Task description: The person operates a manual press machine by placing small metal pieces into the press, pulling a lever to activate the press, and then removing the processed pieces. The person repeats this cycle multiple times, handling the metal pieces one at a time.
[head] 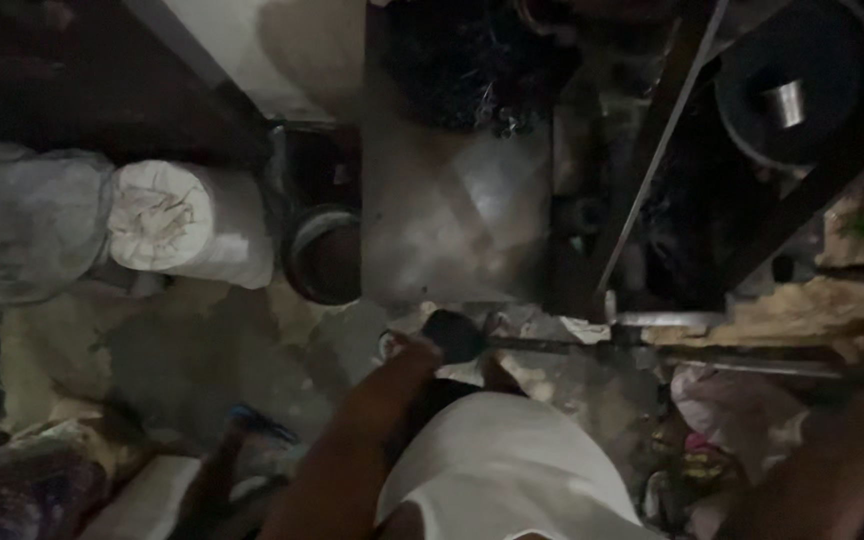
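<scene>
Dark round-headed tool [454, 335] sits right at the fingertips of the left hand [407, 352], apparently gripped, though dim light hides the fingers. Its thin metal bar [652, 350] runs straight out rightward from the hand. Right hand out of view; white vest [512, 470] below.

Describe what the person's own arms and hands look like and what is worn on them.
Both arms are bare, without sleeves: the left arm and the right arm. The left hand shows no glove. The top is white and sleeveless. Dim light hides any ring or watch; the right hand is unseen.
</scene>
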